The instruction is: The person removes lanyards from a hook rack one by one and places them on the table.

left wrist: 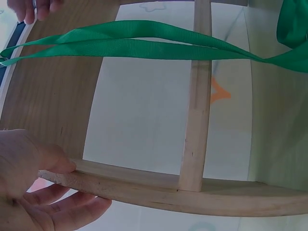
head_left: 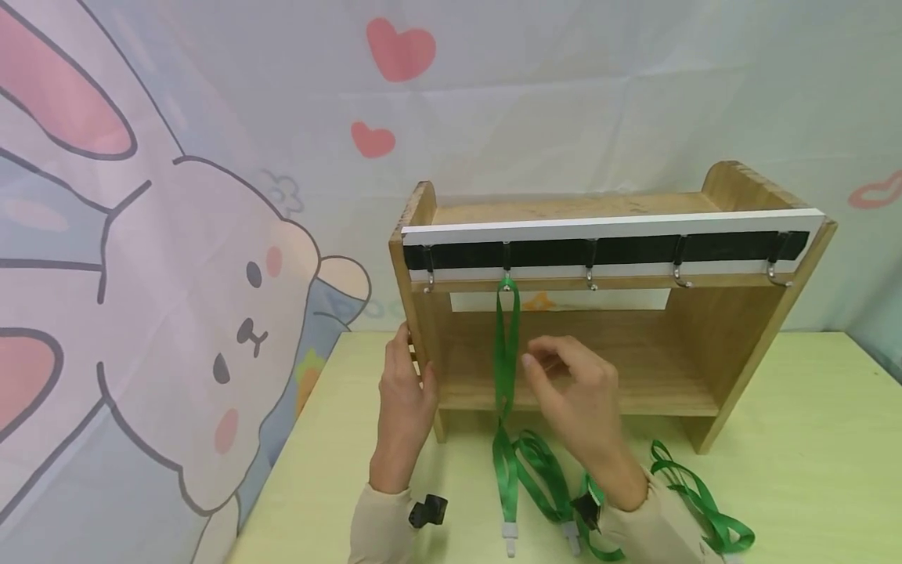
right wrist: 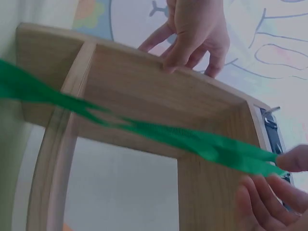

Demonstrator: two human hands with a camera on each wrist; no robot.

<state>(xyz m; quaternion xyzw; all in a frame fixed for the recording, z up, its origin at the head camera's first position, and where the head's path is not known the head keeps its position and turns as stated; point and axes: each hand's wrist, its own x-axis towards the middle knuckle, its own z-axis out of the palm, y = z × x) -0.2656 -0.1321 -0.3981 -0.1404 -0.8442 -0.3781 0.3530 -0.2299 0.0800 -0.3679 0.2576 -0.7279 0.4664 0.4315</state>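
Note:
A green lanyard [head_left: 506, 352] hangs by its loop from the second hook [head_left: 506, 274] from the left on a small wooden shelf [head_left: 564, 399]. Its white clip [head_left: 510, 536] dangles low at the front. My left hand [head_left: 407, 392] grips the shelf's left side panel [left wrist: 144, 192], thumb on the inner face and fingers outside. Just right of the hanging ribbon is my right hand [head_left: 574, 384], fingers loosely bent and holding nothing. The left wrist view shows that right hand [left wrist: 36, 7] apart from the ribbon.
More green lanyards lie on the yellow-green table [head_left: 810, 423]: one lanyard [head_left: 546, 470] beside the hanging one, another [head_left: 705, 501] at the right, partly behind my right sleeve. Several metal hooks line the shelf's black strip [head_left: 634, 252]. Behind stands a printed cloth [head_left: 564, 94].

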